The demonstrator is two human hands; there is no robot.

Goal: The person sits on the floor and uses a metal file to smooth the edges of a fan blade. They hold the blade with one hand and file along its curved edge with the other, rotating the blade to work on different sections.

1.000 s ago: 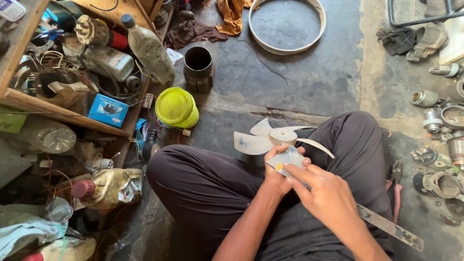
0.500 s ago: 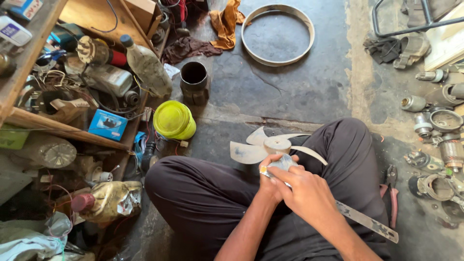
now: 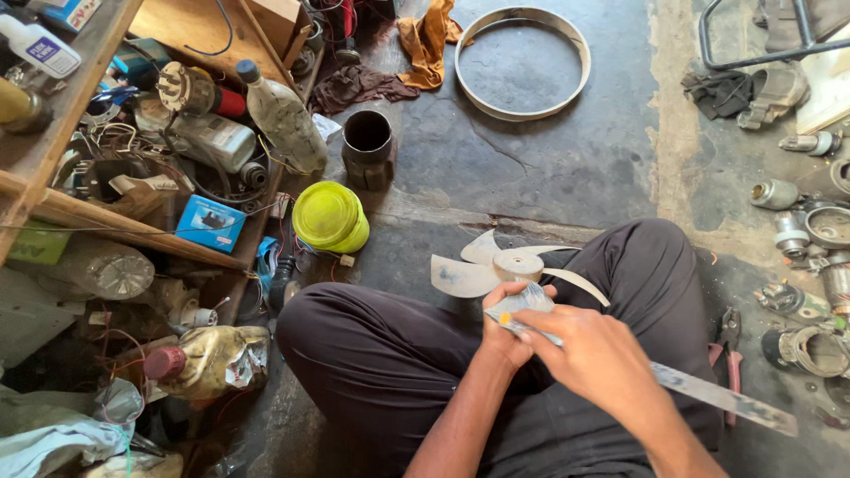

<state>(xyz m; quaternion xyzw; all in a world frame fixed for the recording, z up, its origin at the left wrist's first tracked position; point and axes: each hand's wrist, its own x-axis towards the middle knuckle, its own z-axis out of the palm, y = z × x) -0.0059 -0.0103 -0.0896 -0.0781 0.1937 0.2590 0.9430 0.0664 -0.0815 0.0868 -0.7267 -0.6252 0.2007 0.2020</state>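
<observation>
Head view: one fan [image 3: 496,265], two hands [image 3: 567,345].

Blue box [image 3: 209,222] on shelf edge — white labelled bottle [image 3: 37,47] top left.

A dusty white plastic fan blade [image 3: 505,265] rests on the lap, crossed by a long flat metal strip [image 3: 708,389].

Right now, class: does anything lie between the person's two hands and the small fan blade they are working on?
Nothing visible does. The left hand grips one blade of the pale fan directly, and the right hand presses a long flat metal strip against that same blade. Only the strip sits between the right hand and the fan.
</observation>
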